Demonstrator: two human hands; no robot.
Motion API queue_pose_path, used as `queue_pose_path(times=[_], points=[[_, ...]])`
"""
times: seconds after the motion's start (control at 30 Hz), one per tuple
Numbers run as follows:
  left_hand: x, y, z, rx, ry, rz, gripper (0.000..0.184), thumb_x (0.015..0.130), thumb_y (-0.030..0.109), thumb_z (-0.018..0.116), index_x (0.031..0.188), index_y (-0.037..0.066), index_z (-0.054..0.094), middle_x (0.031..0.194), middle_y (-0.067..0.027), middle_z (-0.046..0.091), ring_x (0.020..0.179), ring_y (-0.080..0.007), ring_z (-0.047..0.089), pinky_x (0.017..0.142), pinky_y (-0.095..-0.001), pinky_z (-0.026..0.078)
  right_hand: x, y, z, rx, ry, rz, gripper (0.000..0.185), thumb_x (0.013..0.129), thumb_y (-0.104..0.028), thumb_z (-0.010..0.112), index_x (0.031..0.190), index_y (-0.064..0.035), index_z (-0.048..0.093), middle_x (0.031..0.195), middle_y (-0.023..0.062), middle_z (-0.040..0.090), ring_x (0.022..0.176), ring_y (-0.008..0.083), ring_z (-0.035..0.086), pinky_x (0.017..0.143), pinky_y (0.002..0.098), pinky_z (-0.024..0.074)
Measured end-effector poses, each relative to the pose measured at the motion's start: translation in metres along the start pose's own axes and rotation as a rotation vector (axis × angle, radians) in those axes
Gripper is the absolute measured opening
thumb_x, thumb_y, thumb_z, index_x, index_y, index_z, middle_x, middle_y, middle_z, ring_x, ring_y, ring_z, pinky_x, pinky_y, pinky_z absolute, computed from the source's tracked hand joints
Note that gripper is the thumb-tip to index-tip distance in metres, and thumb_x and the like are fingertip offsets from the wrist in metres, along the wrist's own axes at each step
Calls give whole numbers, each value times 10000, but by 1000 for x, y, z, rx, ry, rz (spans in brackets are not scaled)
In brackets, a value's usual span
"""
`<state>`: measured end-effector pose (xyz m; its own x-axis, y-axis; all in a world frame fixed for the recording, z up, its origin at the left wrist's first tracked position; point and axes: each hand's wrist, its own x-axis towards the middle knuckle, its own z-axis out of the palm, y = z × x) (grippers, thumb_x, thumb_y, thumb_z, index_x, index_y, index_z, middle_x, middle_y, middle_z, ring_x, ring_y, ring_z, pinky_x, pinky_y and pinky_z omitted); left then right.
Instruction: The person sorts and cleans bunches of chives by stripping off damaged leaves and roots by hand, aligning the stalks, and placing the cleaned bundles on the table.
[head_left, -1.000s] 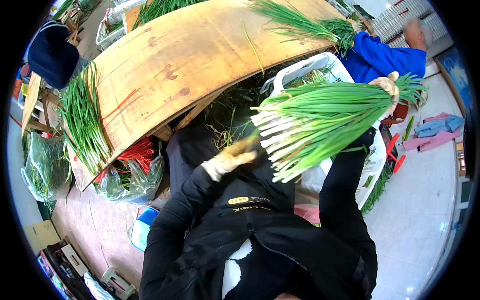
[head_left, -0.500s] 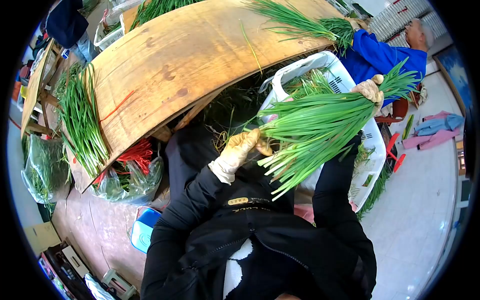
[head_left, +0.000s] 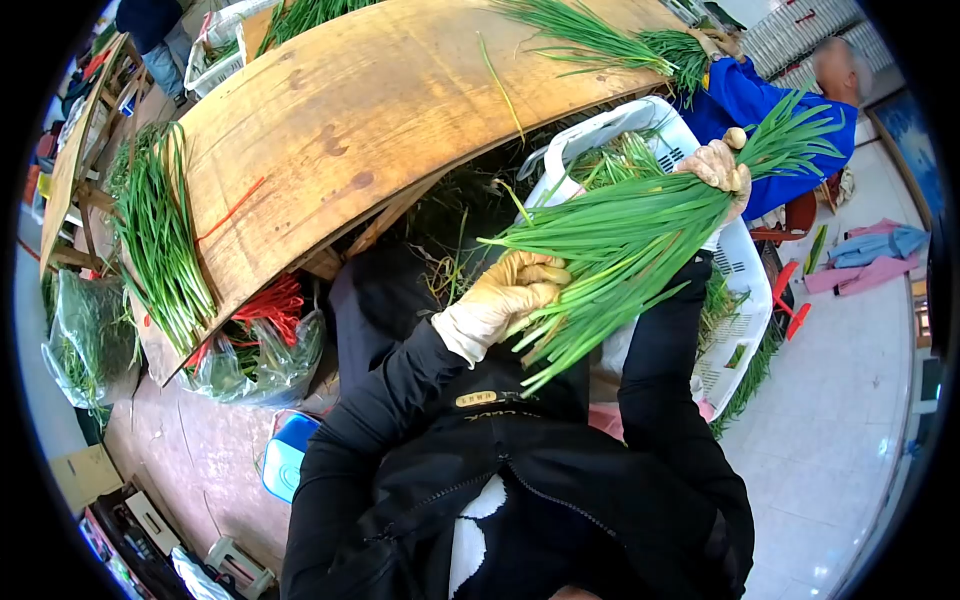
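A large bunch of garlic chives (head_left: 630,240) lies slantwise in front of me, over the white basket, its pale cut ends towards my lap. My right hand (head_left: 718,178), in a soiled pale glove, is wrapped round the bunch near its leafy end. My left hand (head_left: 510,298), gloved in yellowish white, has its fingers curled and pressed against chives at the cut-end side. What exactly lies between those fingertips is partly hidden. Below the bunch, the white basket (head_left: 735,365) holds more loose greens.
A wooden board table (head_left: 350,130) curves across the front, with a chive bunch (head_left: 165,240) at its left end. Red ties (head_left: 270,312) top a plastic bag under its edge. A co-worker in blue (head_left: 765,130) handles chives at the right. A blue container (head_left: 288,458) stands on the floor.
My left hand has moved right and closed in against the chives. My right hand has shifted slightly left with the bunch, which now lies nearer my left hand.
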<state>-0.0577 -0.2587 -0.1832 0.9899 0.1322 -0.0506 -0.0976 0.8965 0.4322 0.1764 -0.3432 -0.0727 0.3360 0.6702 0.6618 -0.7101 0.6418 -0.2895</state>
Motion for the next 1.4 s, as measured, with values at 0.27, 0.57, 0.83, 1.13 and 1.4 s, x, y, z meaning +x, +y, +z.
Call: queue_pose_path(times=[0.27, 0.57, 0.83, 1.13, 1.4], points=[[-6, -6, 5, 172, 107, 163, 121, 785, 34, 576, 896, -14, 574, 816, -108, 615, 741, -155, 580, 690, -255, 474, 2, 1, -2, -4, -51, 40, 346, 812, -60, 474, 1133, 53, 409, 627, -17, 382, 582, 83, 414, 637, 238, 394], [-32, -6, -118, 757, 593, 111, 191, 860, 157, 460, 796, 9, 563, 734, -65, 613, 504, -72, 429, 483, -195, 382, 15, -36, 10, -133, 2, -101, 279, 778, -43, 489, 1045, 12, 434, 626, -16, 379, 595, 99, 404, 657, 247, 402], [-29, 1, -42, 683, -31, 199, 517, 820, 305, 566, 1173, -44, 422, 965, -81, 554, 766, -77, 464, 677, -211, 408, 9, -28, 10, -146, 45, -173, 209, 780, -36, 475, 982, -21, 422, 612, -18, 385, 577, 99, 433, 640, 248, 434], [-44, 70, -35, 891, 299, -3, 191, 740, 129, 661, 855, 11, 565, 687, -42, 598, 535, -79, 517, 491, -195, 421, 7, -18, 26, -24, -171, -127, 188, 781, -35, 496, 948, -44, 409, 610, -32, 428, 558, 61, 442, 616, 218, 435], [12, 100, 80, 1437, -35, 787, 1323, 393, 324, 842, 1321, -28, -33, 1366, -239, 128, 1280, -300, 139, 1040, -360, 148, 43, 33, 41, -171, 38, 298, 306, 780, -64, 525, 1070, 10, 459, 667, -9, 477, 602, 65, 478, 601, 222, 418]])
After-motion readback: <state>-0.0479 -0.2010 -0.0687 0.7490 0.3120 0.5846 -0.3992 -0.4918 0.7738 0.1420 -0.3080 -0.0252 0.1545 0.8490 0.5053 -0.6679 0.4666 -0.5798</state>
